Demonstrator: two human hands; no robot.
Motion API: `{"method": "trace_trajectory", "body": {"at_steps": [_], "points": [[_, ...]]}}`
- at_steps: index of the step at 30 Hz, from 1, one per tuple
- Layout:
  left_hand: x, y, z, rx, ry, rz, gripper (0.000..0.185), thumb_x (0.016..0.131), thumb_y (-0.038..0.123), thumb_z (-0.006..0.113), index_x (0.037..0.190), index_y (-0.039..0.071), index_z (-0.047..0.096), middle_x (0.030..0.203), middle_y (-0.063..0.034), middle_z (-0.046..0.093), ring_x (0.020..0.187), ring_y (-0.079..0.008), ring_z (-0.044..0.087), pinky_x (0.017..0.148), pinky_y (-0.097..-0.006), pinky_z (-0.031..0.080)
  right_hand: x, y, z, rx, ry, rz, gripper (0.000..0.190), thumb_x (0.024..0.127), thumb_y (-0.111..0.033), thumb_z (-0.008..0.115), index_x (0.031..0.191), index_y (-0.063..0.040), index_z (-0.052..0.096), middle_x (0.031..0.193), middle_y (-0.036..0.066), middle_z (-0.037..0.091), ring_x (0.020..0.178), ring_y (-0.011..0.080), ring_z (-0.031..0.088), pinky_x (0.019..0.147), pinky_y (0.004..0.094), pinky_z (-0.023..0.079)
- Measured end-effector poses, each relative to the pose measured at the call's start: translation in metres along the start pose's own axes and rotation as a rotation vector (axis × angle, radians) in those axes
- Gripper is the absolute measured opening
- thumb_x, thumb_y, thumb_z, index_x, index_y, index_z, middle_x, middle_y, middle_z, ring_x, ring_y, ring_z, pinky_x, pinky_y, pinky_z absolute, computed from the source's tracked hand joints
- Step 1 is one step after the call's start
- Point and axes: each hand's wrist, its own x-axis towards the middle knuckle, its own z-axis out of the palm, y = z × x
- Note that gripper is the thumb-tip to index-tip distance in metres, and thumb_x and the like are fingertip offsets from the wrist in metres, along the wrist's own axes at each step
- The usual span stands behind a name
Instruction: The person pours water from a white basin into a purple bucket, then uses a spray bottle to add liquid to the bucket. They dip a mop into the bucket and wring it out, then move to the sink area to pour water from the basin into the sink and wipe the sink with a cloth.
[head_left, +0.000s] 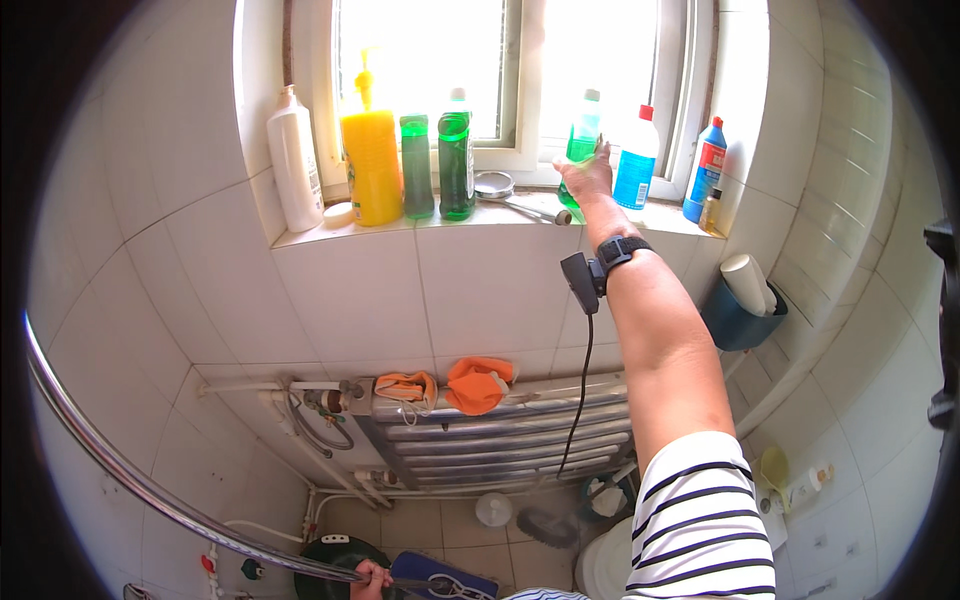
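My right hand reaches up to the tiled window sill, its thumb and fingers around a translucent green plastic bottle with a white cap. Just right of it stands a clear bottle of blue liquid with a red cap. To its left, a round-headed shower head lies on the sill. Far below, at the bottom of the view, my left hand is closed on a chrome rod that curves in from the left.
Two dark green bottles, a yellow pump bottle and a white bottle line the sill's left side. A blue bottle stands at its right end. Orange cloths hang on the radiator. A blue wall holder is at right.
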Motion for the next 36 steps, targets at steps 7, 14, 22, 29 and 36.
{"method": "trace_trajectory", "body": {"at_steps": [7,14,22,29,36], "points": [[0.015,-0.010,-0.007,0.077,-0.057,0.090,0.019,0.096,0.016,0.049,0.079,0.007,0.046,0.068,-0.0033,0.048,0.065,-0.0137,0.048,0.072,-0.0310,0.043,-0.050,-0.016,-0.092,0.690,-0.113,-0.094,0.050,0.067,-0.007,0.071,0.111,0.000,0.047,0.092,0.008,0.058,0.084,0.0162,0.057,0.076,0.0315,0.048],[0.038,0.000,-0.003,-0.005,-0.195,0.071,0.020,0.095,0.010,0.048,0.077,0.008,0.041,0.065,-0.0024,0.043,0.063,-0.0128,0.045,0.070,-0.0285,0.042,-0.227,0.032,-0.212,1.018,-0.358,0.370,0.039,0.077,-0.005,0.059,0.115,0.001,0.054,0.103,0.010,0.063,0.097,0.0212,0.061,0.086,0.0339,0.049],[0.068,-0.008,0.008,0.099,-0.469,0.082,0.025,0.098,0.018,0.044,0.076,0.008,0.039,0.066,-0.0017,0.039,0.066,-0.0129,0.042,0.076,-0.0311,0.040,-0.520,0.113,-0.348,0.509,0.105,0.729,0.043,0.073,-0.007,0.067,0.114,-0.001,0.055,0.102,0.008,0.064,0.092,0.0191,0.061,0.086,0.0343,0.047],[0.069,-0.008,0.042,0.139,-0.628,0.040,0.029,0.100,0.020,0.040,0.075,0.008,0.036,0.068,-0.0016,0.037,0.068,-0.0125,0.038,0.081,-0.0306,0.038,-0.769,0.099,-0.463,0.247,0.563,1.088,0.039,0.072,-0.004,0.066,0.109,-0.001,0.055,0.097,0.010,0.065,0.085,0.0205,0.064,0.079,0.0340,0.050],[0.061,-0.009,0.073,0.169,-0.640,0.056,0.031,0.101,0.022,0.039,0.073,0.008,0.035,0.067,-0.0015,0.036,0.067,-0.0127,0.037,0.079,-0.0307,0.038,-0.890,0.096,-0.485,0.142,0.605,1.487,0.036,0.076,-0.010,0.070,0.108,0.000,0.058,0.096,0.011,0.066,0.084,0.0217,0.065,0.075,0.0362,0.051]]}}
